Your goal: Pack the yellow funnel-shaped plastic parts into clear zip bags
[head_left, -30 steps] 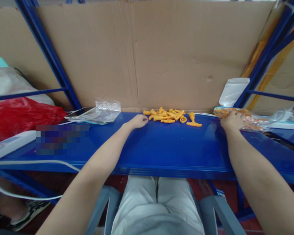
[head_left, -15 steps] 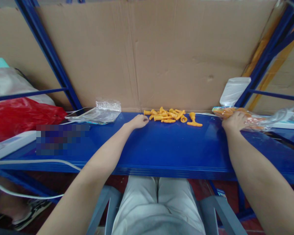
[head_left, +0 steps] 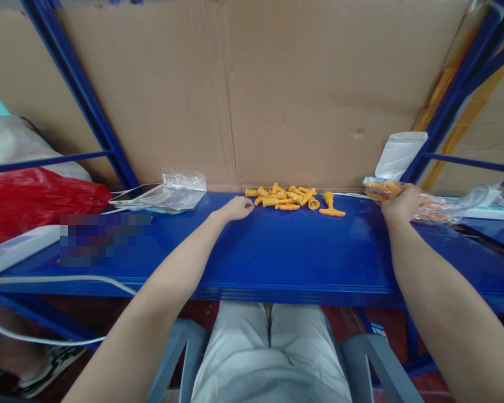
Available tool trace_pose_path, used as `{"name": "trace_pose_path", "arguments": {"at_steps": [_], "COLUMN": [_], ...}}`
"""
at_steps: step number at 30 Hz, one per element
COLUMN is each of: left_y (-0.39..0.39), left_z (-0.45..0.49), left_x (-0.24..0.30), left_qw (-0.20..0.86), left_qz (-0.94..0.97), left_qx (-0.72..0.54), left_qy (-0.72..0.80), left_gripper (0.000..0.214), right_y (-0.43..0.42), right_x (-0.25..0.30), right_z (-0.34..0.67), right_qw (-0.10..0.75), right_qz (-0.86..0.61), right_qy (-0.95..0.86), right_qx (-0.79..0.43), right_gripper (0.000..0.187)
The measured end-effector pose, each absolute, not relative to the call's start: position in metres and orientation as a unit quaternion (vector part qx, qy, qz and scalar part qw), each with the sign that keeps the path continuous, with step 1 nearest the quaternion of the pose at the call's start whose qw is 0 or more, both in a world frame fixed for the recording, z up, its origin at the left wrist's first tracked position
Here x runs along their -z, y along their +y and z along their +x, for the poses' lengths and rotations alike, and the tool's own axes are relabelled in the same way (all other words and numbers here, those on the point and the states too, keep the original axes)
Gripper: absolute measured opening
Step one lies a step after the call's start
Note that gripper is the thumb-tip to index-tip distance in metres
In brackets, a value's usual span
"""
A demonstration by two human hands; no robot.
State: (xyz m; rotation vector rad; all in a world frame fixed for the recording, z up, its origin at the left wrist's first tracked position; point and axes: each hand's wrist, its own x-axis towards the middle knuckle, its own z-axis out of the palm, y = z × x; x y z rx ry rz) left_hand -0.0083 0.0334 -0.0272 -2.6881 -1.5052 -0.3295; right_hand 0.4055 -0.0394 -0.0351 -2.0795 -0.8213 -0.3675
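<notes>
My left hand (head_left: pixel 238 208) rests on the blue tabletop with its fingers curled closed; whatever may be inside them is hidden. Just to its right lies a loose pile of yellow-orange plastic pieces (head_left: pixel 279 198), some with T-shaped handles and some with cup-like ends. One T-handled piece (head_left: pixel 331 211) sits apart at the pile's right side. Farther right, my right hand (head_left: pixel 401 206) is closed over a clear plastic bag (head_left: pixel 439 210) that contains orange pieces. Its fingertips are partly hidden by the hand and the bag.
Cardboard (head_left: pixel 298 95) stands behind the blue table (head_left: pixel 285 257), between blue metal posts. On the left are a flat clear-wrapped packet (head_left: pixel 168 198), a red plastic bag (head_left: pixel 42 198) and a white cable (head_left: pixel 67 278). A white packet (head_left: pixel 401 155) leans at the right post. Another person's shoe (head_left: pixel 52 369) shows below left.
My right hand has shifted slightly on the bag, its fingers now more bent into it. My left hand and the pile stay where they were.
</notes>
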Motion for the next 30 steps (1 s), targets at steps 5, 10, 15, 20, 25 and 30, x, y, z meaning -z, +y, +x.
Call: {"name": "trace_pose_path", "arguments": {"at_steps": [5, 10, 15, 20, 25, 30], "left_y": [0.036, 0.035, 0.034, 0.034, 0.036, 0.038], "left_z": [-0.009, -0.009, -0.007, -0.008, -0.009, -0.009], "left_x": [0.029, 0.028, 0.027, 0.027, 0.029, 0.030], "left_qw": [0.016, 0.012, 0.012, 0.014, 0.012, 0.010], "left_qz": [-0.867, -0.867, -0.866, -0.866, -0.866, -0.866], "left_qx": [0.115, 0.109, 0.104, 0.106, 0.109, 0.118], "left_qy": [-0.485, -0.487, -0.488, -0.489, -0.487, -0.486], "left_gripper": [0.033, 0.033, 0.034, 0.034, 0.034, 0.032], "right_y": [-0.038, -0.035, -0.028, -0.018, -0.013, -0.011], "right_x": [0.029, 0.020, 0.012, 0.010, 0.008, 0.013], "right_z": [0.404, 0.397, 0.389, 0.374, 0.343, 0.307], "right_qw": [0.462, 0.446, 0.443, 0.463, 0.473, 0.473], "right_qz": [-0.794, -0.780, -0.750, -0.695, -0.634, -0.541], "right_qy": [-0.358, -0.399, -0.446, -0.501, -0.568, -0.663], "right_qx": [0.166, 0.184, 0.205, 0.227, 0.228, 0.208], "right_gripper": [0.040, 0.039, 0.038, 0.039, 0.038, 0.034]}}
